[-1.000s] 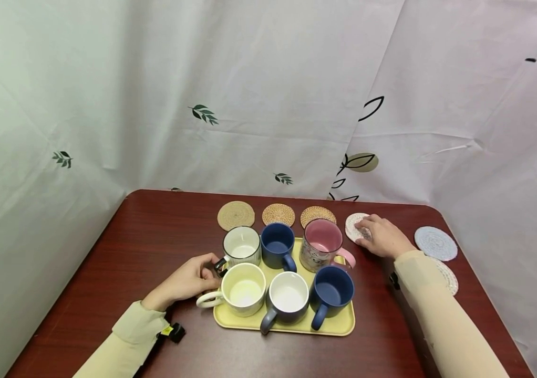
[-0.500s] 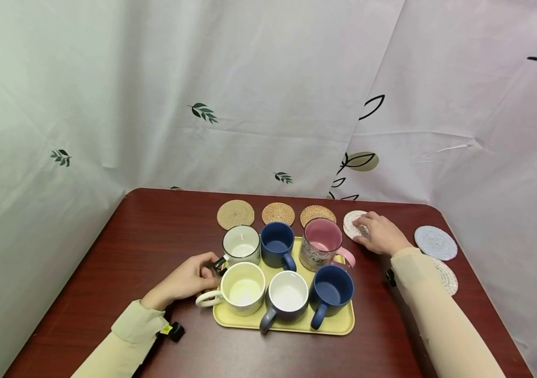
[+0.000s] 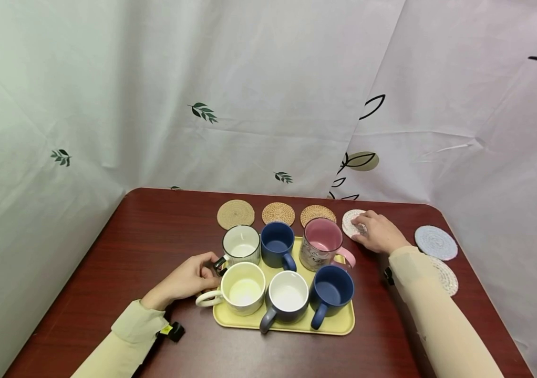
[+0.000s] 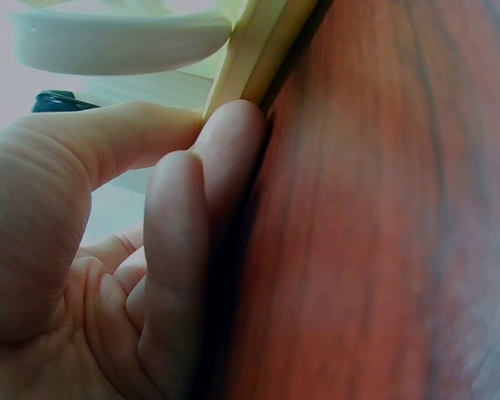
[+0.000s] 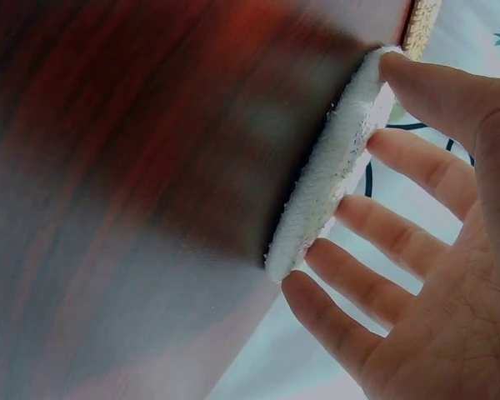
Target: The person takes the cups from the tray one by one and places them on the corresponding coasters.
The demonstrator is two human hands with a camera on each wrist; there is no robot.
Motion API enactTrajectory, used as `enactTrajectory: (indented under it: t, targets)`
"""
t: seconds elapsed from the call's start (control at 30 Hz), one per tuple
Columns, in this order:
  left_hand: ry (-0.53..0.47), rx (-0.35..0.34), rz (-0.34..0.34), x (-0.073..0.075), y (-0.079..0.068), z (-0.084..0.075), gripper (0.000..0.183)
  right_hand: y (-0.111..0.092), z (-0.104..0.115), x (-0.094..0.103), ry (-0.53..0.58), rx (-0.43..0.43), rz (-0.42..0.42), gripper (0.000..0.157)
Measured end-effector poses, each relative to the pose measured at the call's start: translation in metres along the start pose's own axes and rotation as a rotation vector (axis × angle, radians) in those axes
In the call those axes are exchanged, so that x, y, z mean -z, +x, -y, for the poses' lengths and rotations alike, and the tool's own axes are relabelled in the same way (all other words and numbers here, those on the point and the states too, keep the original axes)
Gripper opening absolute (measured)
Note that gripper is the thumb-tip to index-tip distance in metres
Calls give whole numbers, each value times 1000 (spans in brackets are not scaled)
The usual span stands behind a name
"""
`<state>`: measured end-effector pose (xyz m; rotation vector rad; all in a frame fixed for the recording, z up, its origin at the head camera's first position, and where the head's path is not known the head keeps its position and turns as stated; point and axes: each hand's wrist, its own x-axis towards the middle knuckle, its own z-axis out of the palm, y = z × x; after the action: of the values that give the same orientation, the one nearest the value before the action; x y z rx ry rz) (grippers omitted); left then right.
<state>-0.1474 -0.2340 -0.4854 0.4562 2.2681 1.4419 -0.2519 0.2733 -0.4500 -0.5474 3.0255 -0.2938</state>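
My left hand (image 3: 184,281) pinches the left rim of a yellow tray (image 3: 313,327). In the left wrist view, thumb and fingers meet at the tray's edge (image 4: 254,54). Several mugs stand on the tray, among them a cream mug (image 3: 244,290), a black-rimmed white mug (image 3: 241,244) and a pink mug (image 3: 323,240). Beyond the tray's right back corner, my right hand (image 3: 381,234) touches a round white woven coaster (image 3: 350,223) lying on the table. The right wrist view shows spread, fairly straight fingers on the coaster (image 5: 325,179), with the thumb at its edge.
Three tan coasters, a large one (image 3: 236,214), a middle one (image 3: 278,214) and a right one (image 3: 318,214), line up behind the tray. A pale blue coaster (image 3: 436,243) and another white coaster (image 3: 447,275) lie at the table's right edge. A white curtain (image 3: 249,79) backs the table.
My right hand has slid slightly left along the table, and the white coaster has moved left with it towards the tan ones. The left hand and the tray stay put.
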Motion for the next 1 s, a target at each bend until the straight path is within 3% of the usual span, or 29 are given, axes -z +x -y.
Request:
enactTrajectory:
  t: [1.0]
  targets:
    - [8, 5, -4, 0, 0, 0, 31, 1, -1, -1, -4, 8, 3, 48]
